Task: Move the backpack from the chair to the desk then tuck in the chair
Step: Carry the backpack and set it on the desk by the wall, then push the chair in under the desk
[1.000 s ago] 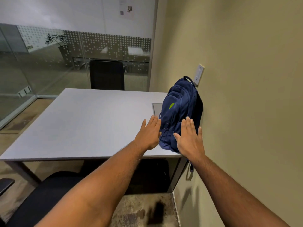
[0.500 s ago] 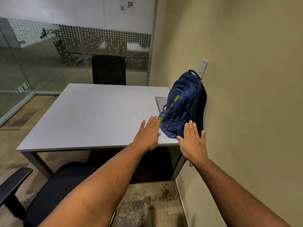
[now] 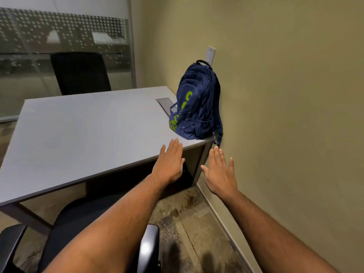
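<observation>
A dark blue backpack (image 3: 197, 103) with green lettering stands upright on the near right corner of the grey desk (image 3: 82, 134), leaning against the wall. My left hand (image 3: 169, 164) hovers flat and empty over the desk's front edge, a short way in front of the backpack. My right hand (image 3: 220, 174) is flat and empty too, below the desk corner and close to the wall, just under the backpack's dangling strap. The black office chair (image 3: 82, 219) stands under my arms, pulled out from the desk, its seat and both armrests showing.
A second black chair (image 3: 80, 73) stands behind the desk's far side in front of a frosted glass partition (image 3: 59, 36). A cable hatch (image 3: 166, 104) is set in the desk beside the backpack. The beige wall (image 3: 285, 115) runs along the right, with a white wall plate (image 3: 210, 56).
Both hands have come off the backpack and drawn back toward me. The backpack stays upright on the desk against the wall. The view has pulled back and swung to the right.
</observation>
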`<state>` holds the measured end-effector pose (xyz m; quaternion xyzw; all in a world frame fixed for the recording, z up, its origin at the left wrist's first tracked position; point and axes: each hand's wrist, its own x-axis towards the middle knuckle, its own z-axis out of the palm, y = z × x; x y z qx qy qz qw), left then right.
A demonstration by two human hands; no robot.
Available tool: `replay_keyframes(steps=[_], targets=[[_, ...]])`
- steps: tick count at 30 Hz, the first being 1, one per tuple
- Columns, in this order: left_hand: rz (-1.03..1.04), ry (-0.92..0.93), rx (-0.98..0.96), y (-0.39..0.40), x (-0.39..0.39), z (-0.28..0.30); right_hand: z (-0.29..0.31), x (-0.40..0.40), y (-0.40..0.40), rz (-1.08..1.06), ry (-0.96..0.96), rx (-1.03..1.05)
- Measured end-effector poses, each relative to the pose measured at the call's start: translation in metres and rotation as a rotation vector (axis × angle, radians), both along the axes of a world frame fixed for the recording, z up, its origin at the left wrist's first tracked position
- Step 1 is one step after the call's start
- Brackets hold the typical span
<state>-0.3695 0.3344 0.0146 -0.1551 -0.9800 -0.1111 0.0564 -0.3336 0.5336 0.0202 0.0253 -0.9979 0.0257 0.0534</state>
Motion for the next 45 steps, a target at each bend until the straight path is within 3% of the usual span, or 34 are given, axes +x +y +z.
replay_keyframes(steps=[12,29,45], targets=[[-0.091,0.001,-0.006,-0.014,0.074,0.001,0.007,0.090,-0.010,-0.099,-0.013,-0.018],[-0.017,-0.009,-0.049,-0.076,0.187,0.001,-0.007,0.176,-0.069,-0.003,-0.021,-0.044],[-0.242,0.058,-0.026,-0.183,0.248,0.008,0.008,0.268,-0.203,-0.176,0.070,-0.029]])
